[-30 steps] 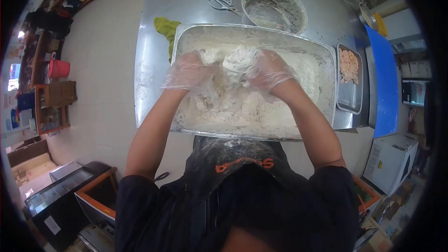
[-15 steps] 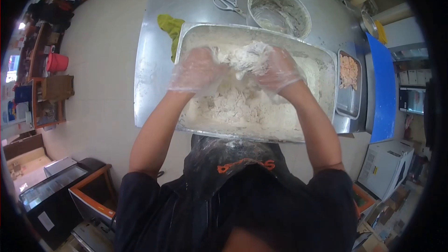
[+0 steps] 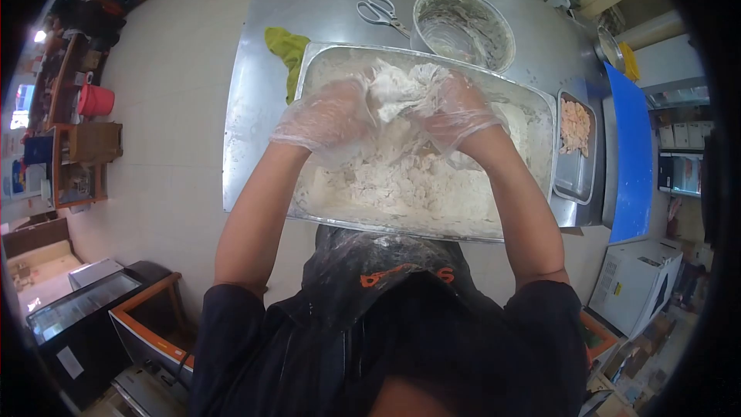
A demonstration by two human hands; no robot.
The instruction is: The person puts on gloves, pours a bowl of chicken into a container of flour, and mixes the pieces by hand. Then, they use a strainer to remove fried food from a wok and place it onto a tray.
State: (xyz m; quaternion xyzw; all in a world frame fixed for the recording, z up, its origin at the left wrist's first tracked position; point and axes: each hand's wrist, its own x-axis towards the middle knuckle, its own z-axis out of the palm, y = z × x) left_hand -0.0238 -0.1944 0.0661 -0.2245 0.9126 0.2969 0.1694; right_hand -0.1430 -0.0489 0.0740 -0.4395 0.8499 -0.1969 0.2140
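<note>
Cups left hand (image 3: 328, 112) and right hand (image 3: 459, 104), both in clear plastic gloves, around opposite sides of a floury clump (image 3: 392, 91), apart from each other with the clump between; cannot tell how firmly, with fingertips hidden by plastic and coating. Holds it over the flour (image 3: 401, 185), toward the far side of the large tray (image 3: 544, 139), probably to catch loose powder within the walls. Shows, at left, a green cloth (image 3: 289, 50) against the tray's far left corner, perhaps for quick wiping. Sets scissors (image 3: 380, 11) beyond the far rim, then a smeared bowl (image 3: 419, 40) just beside, likely within reach yet outside the flour. Holds pinkish pieces (image 3: 575, 125) in a small tray (image 3: 573, 174) at right, apart from the powder, short of a blue panel (image 3: 629, 154). For moving, offers room inside the large tray toward the near and right walls, over flour; limits sideways travel by the left wall close to the left hand, and forward travel by the far rim, near both hands.
</note>
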